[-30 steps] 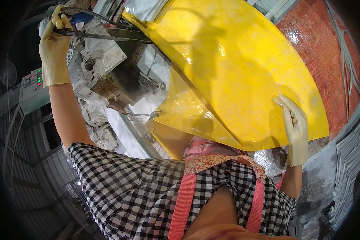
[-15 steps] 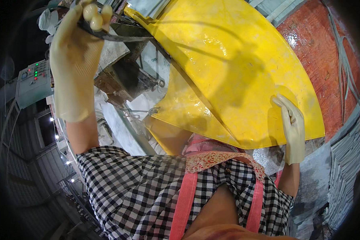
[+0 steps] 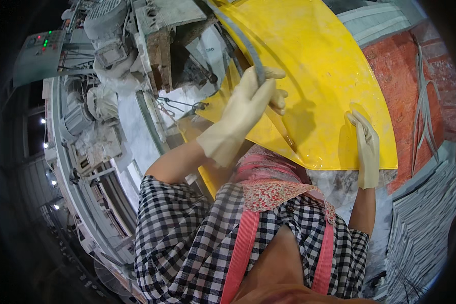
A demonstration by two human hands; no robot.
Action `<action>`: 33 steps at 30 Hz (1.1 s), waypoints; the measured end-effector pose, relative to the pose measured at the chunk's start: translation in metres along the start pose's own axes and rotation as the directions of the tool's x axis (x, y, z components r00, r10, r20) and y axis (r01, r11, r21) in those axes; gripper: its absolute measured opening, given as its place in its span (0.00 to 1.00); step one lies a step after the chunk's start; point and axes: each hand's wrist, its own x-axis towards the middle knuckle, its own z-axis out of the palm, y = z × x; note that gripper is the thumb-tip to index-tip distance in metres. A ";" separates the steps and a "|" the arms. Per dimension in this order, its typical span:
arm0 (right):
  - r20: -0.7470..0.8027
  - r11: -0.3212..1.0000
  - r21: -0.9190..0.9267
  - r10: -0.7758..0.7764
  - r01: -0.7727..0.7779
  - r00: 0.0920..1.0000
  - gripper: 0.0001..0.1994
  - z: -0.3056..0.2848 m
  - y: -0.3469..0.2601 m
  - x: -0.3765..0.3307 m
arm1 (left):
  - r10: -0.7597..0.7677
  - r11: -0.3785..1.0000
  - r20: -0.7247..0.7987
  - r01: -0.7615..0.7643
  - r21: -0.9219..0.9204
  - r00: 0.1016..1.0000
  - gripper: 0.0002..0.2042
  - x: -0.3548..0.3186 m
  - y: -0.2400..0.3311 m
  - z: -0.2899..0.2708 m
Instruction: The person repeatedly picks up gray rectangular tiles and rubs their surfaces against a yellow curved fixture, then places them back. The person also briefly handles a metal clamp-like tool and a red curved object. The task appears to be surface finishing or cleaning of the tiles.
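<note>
Yellow sheet held by gloved hands in a dusty workshop.
Left hand (image 3: 248,109) grips a grey bar (image 3: 243,38); right hand (image 3: 366,147) lies flat on the sheet (image 3: 314,76), whose long axis runs upper-left to lower-right beside machinery (image 3: 111,30).

We see a grey control box (image 3: 38,55) with small red and green lights at upper left. Beside it stands a dust-caked electric motor (image 3: 106,20) on a grimy machine frame (image 3: 157,45). A long pale conveyor bed (image 3: 131,131) curves down the left side, with bright lamps (image 3: 45,144) showing in the dark beyond it. At right we find a red brick wall (image 3: 405,86) and, below it, a stack of grey sheets (image 3: 425,223).
</note>
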 end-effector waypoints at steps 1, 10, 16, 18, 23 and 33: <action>0.008 0.999 -0.004 -0.045 0.045 0.999 0.19 -0.001 0.004 0.004 | 0.004 1.000 -0.001 -0.004 0.006 1.000 0.17 0.003 -0.006 0.006; -0.007 0.996 -0.073 -0.055 0.054 0.998 0.21 -0.003 0.011 0.027 | 0.151 0.986 -0.055 -0.147 0.085 0.987 0.21 0.046 -0.003 0.024; -0.016 1.000 -0.008 -0.018 0.018 1.000 0.20 -0.004 0.013 0.038 | 0.140 0.989 0.020 -0.141 0.041 0.990 0.20 0.070 -0.004 0.034; 0.006 0.999 0.032 -0.038 0.037 0.999 0.21 -0.008 0.018 0.041 | 0.119 0.989 0.001 -0.119 0.082 0.993 0.20 0.071 -0.007 0.038; 0.103 0.999 0.017 0.027 -0.029 0.994 0.25 -0.016 -0.012 0.069 | 0.052 0.989 0.033 -0.056 0.135 0.998 0.19 0.067 -0.024 0.037; 0.513 0.988 -0.050 -0.100 0.145 0.853 0.23 0.147 -0.143 0.155 | 0.172 0.822 0.132 -0.216 0.527 0.976 0.20 0.066 -0.044 0.010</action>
